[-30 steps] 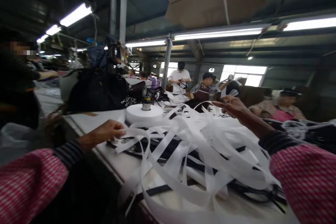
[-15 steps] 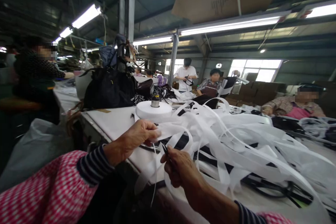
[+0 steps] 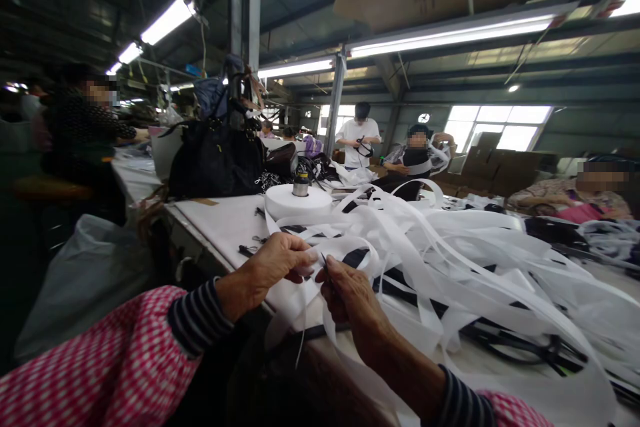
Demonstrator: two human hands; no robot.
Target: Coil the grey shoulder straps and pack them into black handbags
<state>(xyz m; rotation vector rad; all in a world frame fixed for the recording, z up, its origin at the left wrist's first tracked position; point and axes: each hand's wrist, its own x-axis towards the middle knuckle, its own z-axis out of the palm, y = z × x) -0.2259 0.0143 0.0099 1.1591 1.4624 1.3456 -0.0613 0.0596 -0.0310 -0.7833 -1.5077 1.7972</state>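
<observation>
My left hand (image 3: 278,260) pinches a strip of white tape (image 3: 356,244) between thumb and fingers, near the table's front edge. Close to its fingertips, my right hand (image 3: 346,288) is closed around a small dark pointed tool (image 3: 325,260), which looks like thread snips; most of it is hidden in the fist. A thin white strand (image 3: 302,337) dangles below the left fingers. Behind the hands stands a roll of white tape (image 3: 278,203) with a metal-and-black cylinder (image 3: 301,185) in its centre. Loose loops of tape (image 3: 425,267) pile up to the right, over black straps.
A black handbag (image 3: 213,163) stands at the back left of the white table (image 3: 220,217). Small black tools (image 3: 247,250) lie left of the roll. A translucent bag (image 3: 85,287) is beside the table on the floor. Several people work farther back.
The tool's tip has come up closer to my left fingertips at the tape. The view has shifted slightly, and a person at the back has lifted an arm with white strips.
</observation>
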